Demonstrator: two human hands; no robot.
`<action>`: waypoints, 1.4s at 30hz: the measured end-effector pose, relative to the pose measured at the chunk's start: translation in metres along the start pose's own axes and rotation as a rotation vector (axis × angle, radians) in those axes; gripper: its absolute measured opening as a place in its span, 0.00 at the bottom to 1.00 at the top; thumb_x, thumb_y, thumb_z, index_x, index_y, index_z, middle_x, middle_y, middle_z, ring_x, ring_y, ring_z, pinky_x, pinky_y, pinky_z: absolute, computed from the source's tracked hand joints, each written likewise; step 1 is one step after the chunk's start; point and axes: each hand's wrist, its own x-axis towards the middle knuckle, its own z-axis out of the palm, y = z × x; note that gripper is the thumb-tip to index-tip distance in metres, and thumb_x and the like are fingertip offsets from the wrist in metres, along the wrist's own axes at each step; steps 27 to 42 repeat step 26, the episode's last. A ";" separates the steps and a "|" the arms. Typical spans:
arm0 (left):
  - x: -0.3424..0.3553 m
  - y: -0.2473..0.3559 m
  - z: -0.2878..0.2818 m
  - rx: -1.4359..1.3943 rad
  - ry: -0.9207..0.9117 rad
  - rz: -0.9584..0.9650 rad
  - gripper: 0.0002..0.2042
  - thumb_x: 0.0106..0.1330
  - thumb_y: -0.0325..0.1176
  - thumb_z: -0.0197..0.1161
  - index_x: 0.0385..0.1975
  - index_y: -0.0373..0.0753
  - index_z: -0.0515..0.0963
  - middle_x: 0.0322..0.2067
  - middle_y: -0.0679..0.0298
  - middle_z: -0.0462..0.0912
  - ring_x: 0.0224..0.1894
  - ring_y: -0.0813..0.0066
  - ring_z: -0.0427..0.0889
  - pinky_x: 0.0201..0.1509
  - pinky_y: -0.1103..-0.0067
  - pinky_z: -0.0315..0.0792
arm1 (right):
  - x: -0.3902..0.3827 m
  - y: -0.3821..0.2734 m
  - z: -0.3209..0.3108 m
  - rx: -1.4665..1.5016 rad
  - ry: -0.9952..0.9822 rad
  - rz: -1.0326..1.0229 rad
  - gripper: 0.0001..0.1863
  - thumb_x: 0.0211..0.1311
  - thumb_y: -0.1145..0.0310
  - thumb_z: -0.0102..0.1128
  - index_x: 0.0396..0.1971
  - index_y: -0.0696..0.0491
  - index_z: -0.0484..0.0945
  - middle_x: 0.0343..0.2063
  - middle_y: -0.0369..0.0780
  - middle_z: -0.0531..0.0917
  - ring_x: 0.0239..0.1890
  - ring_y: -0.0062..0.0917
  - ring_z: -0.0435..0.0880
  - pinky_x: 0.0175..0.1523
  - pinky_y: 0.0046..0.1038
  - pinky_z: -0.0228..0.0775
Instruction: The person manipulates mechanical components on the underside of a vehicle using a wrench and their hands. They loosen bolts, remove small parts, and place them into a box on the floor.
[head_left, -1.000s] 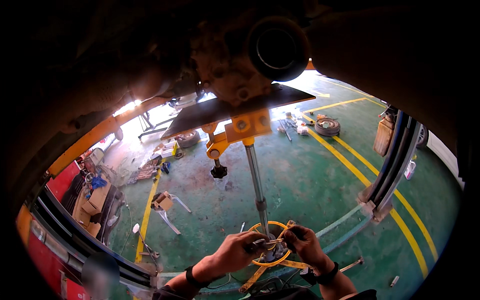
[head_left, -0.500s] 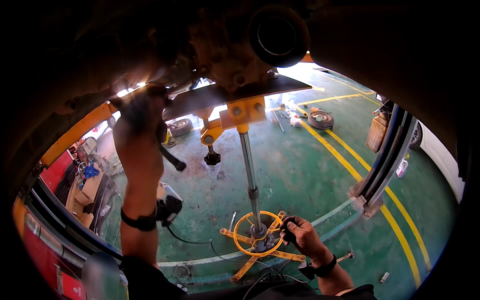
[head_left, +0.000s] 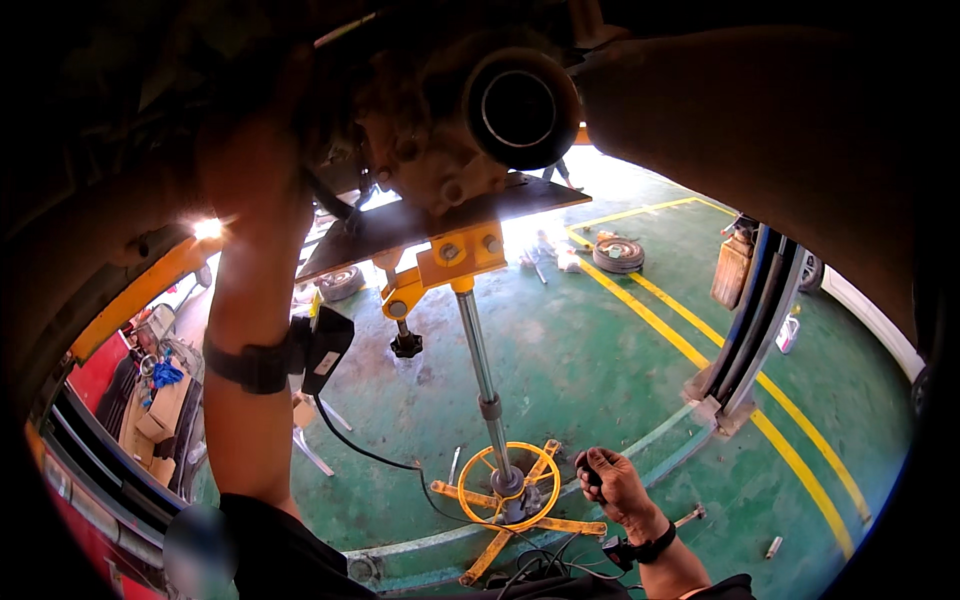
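My left arm reaches high into the dark underside of a vehicle (head_left: 430, 150). My left hand (head_left: 265, 130) is dim there and its fingers are lost in shadow. The dark end of a bar-like tool (head_left: 335, 203) sticks out beside it and moves along with the hand; its head is hidden. Low on the right, my right hand (head_left: 618, 490) is closed around a small dark thing (head_left: 588, 475) whose kind I cannot make out. A yellow support stand with a chrome post (head_left: 475, 345) holds a flat dark plate (head_left: 540, 200) beneath the vehicle's mechanical parts.
The stand's yellow ring wheel (head_left: 553, 490) and splayed legs (head_left: 485, 560) rest on the green floor, left of my right hand. A cable (head_left: 365, 450) trails from my left wrist. A lift post (head_left: 750, 320) rises at right, a wheel (head_left: 618, 254) lies beyond, and cardboard boxes (head_left: 165, 410) sit left.
My left hand has gone up deeper into the shadow, carrying the bar-like tool with it. My right hand has drawn slightly away from the ring wheel, still closed. The view has shifted a little.
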 end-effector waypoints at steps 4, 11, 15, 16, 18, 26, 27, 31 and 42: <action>0.025 -0.029 0.019 -0.267 -0.089 0.004 0.25 0.59 0.28 0.66 0.60 0.46 0.73 0.52 0.53 0.79 0.50 0.53 0.80 0.52 0.71 0.74 | 0.001 -0.003 0.001 0.018 -0.016 0.022 0.16 0.74 0.58 0.51 0.35 0.55 0.78 0.23 0.34 0.74 0.19 0.14 0.67 0.24 0.17 0.60; 0.030 -0.032 0.040 -0.203 -0.275 0.014 0.25 0.61 0.33 0.65 0.60 0.43 0.71 0.51 0.53 0.80 0.50 0.57 0.81 0.50 0.73 0.75 | -0.008 -0.004 -0.005 0.053 0.010 -0.023 0.16 0.73 0.57 0.52 0.34 0.55 0.78 0.22 0.33 0.75 0.19 0.14 0.68 0.22 0.16 0.60; 0.030 -0.034 0.040 -0.147 -0.322 0.076 0.24 0.63 0.36 0.64 0.59 0.41 0.71 0.49 0.54 0.81 0.48 0.61 0.82 0.48 0.73 0.76 | -0.005 -0.008 0.002 0.076 -0.024 -0.008 0.16 0.74 0.58 0.52 0.32 0.54 0.78 0.20 0.32 0.75 0.17 0.12 0.68 0.20 0.15 0.60; 0.030 -0.032 0.039 -0.123 -0.321 0.098 0.23 0.64 0.36 0.64 0.59 0.40 0.71 0.49 0.54 0.81 0.47 0.61 0.82 0.47 0.74 0.76 | -0.005 -0.007 0.001 0.078 -0.034 -0.007 0.16 0.74 0.58 0.52 0.32 0.54 0.77 0.20 0.32 0.75 0.17 0.12 0.68 0.20 0.15 0.60; 0.028 -0.027 0.031 -0.044 -0.288 0.162 0.23 0.65 0.37 0.64 0.59 0.39 0.71 0.48 0.55 0.82 0.46 0.63 0.83 0.46 0.74 0.77 | -0.004 -0.005 -0.001 0.064 -0.033 -0.011 0.16 0.74 0.57 0.50 0.32 0.54 0.77 0.20 0.32 0.75 0.16 0.11 0.69 0.20 0.14 0.60; 0.034 -0.029 0.014 0.542 -0.219 0.288 0.36 0.54 0.37 0.71 0.65 0.44 0.67 0.50 0.51 0.80 0.48 0.57 0.82 0.51 0.71 0.76 | -0.002 -0.006 0.001 0.063 -0.059 -0.004 0.18 0.75 0.57 0.49 0.32 0.55 0.77 0.19 0.33 0.75 0.17 0.13 0.69 0.20 0.14 0.59; 0.034 -0.029 0.014 0.542 -0.219 0.288 0.36 0.54 0.37 0.71 0.65 0.44 0.67 0.50 0.51 0.80 0.48 0.57 0.82 0.51 0.71 0.76 | -0.002 -0.006 0.001 0.063 -0.059 -0.004 0.18 0.75 0.57 0.49 0.32 0.55 0.77 0.19 0.33 0.75 0.17 0.13 0.69 0.20 0.14 0.59; 0.034 -0.029 0.014 0.542 -0.219 0.288 0.36 0.54 0.37 0.71 0.65 0.44 0.67 0.50 0.51 0.80 0.48 0.57 0.82 0.51 0.71 0.76 | -0.002 -0.006 0.001 0.063 -0.059 -0.004 0.18 0.75 0.57 0.49 0.32 0.55 0.77 0.19 0.33 0.75 0.17 0.13 0.69 0.20 0.14 0.59; 0.034 -0.029 0.014 0.542 -0.219 0.288 0.36 0.54 0.37 0.71 0.65 0.44 0.67 0.50 0.51 0.80 0.48 0.57 0.82 0.51 0.71 0.76 | -0.002 -0.006 0.001 0.063 -0.059 -0.004 0.18 0.75 0.57 0.49 0.32 0.55 0.77 0.19 0.33 0.75 0.17 0.13 0.69 0.20 0.14 0.59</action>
